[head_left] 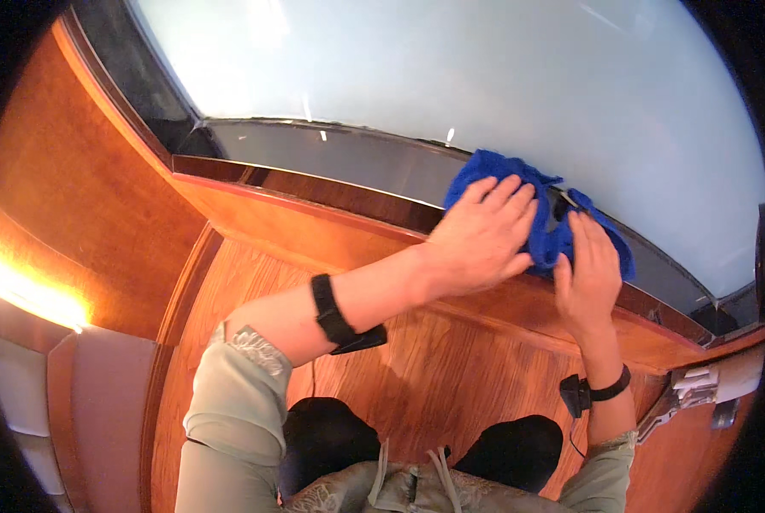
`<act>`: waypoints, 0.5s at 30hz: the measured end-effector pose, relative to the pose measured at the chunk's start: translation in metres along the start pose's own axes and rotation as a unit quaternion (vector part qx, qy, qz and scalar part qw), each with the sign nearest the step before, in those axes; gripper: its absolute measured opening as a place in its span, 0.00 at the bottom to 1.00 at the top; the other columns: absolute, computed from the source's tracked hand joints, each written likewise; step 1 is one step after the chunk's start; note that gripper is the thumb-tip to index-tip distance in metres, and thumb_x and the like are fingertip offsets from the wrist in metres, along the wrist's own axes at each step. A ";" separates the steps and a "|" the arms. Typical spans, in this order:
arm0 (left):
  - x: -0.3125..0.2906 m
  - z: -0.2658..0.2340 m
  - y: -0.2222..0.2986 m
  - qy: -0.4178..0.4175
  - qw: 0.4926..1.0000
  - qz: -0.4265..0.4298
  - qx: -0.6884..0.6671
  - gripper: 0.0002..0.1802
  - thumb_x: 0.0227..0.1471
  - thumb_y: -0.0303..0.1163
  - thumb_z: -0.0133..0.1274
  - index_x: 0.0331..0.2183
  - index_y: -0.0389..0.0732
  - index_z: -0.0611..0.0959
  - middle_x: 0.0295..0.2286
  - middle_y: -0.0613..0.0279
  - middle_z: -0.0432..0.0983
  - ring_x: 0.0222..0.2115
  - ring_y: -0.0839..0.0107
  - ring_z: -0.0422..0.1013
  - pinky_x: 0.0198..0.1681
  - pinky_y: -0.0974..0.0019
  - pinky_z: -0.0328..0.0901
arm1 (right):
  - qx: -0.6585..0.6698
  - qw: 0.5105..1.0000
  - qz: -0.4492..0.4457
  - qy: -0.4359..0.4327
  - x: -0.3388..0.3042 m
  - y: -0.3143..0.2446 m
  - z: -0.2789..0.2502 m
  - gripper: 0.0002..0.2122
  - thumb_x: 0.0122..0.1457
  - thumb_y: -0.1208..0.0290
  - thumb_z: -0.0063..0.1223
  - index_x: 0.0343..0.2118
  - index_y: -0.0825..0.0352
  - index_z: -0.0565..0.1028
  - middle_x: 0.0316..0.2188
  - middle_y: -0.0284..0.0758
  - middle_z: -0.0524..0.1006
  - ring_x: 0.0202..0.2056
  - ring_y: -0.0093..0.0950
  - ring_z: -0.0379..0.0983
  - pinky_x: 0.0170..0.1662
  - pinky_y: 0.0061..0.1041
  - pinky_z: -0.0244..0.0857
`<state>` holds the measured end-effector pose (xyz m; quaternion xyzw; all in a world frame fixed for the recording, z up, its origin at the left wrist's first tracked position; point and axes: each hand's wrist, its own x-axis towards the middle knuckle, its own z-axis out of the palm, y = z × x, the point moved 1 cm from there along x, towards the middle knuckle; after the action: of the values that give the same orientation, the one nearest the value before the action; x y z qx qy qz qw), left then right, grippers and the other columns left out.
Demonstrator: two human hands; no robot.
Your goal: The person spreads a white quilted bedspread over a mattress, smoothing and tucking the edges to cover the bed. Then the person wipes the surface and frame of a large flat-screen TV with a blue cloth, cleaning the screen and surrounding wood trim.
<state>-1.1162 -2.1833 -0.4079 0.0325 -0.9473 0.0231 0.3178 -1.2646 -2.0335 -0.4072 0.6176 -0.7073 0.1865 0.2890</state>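
A bunched blue cloth (pixel 485 171) lies over the dark border strip (pixel 348 158) along the lower edge of a large pale, glossy panel (pixel 485 68). My left hand (pixel 481 232) rests flat on the cloth's left part, fingers slightly spread and pointing up and to the right. On its right part is my right hand (pixel 589 278), with the fingers held together over the fabric and the thumb apart. A fold of cloth shows between that thumb and forefinger. Between the two hands, a gap in the cloth bares a bit of the dark strip.
A wooden ledge (pixel 314 224) runs below the strip, above a wood-plank floor (pixel 434 368). To the left are a curved wooden panel (pixel 100 188) and a bright light (pixel 32 295). Pale items (pixel 699 385) sit at the lower right. Black bands with small boxes circle both my forearms.
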 end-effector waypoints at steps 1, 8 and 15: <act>-0.004 -0.001 -0.003 -0.005 1.000 0.001 0.000 0.36 0.47 0.49 0.54 0.49 0.29 0.72 0.53 0.47 0.65 0.56 0.54 0.59 0.58 0.51 0.52 | 0.014 1.000 0.004 -0.010 0.004 -0.006 0.003 0.26 0.50 0.69 0.55 0.53 0.71 0.67 0.50 0.47 0.70 0.53 0.44 0.65 0.56 0.40 0.58; -0.057 -0.056 -0.077 -0.060 0.990 -0.117 0.060 0.28 0.47 0.33 0.50 0.50 0.32 0.71 0.51 0.49 0.66 0.52 0.53 0.63 0.55 0.53 0.55 | 0.169 0.977 -0.130 -0.010 0.045 -0.053 0.021 0.27 0.54 0.55 0.53 0.49 0.74 0.70 0.49 0.48 0.72 0.52 0.41 0.67 0.58 0.38 0.56; -0.030 -0.036 -0.052 -0.062 0.992 -0.100 0.050 0.30 0.39 0.29 0.50 0.48 0.29 0.72 0.51 0.47 0.65 0.54 0.51 0.60 0.56 0.51 0.54 | 0.138 0.979 -0.145 -0.030 0.047 -0.038 0.021 0.24 0.56 0.60 0.52 0.51 0.73 0.69 0.48 0.45 0.72 0.52 0.38 0.66 0.57 0.37 0.55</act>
<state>-1.0671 -2.2315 -0.3958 0.1446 -0.9549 0.0362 0.2570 -1.2340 -2.0889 -0.3966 0.7528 -0.5860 0.2198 0.2038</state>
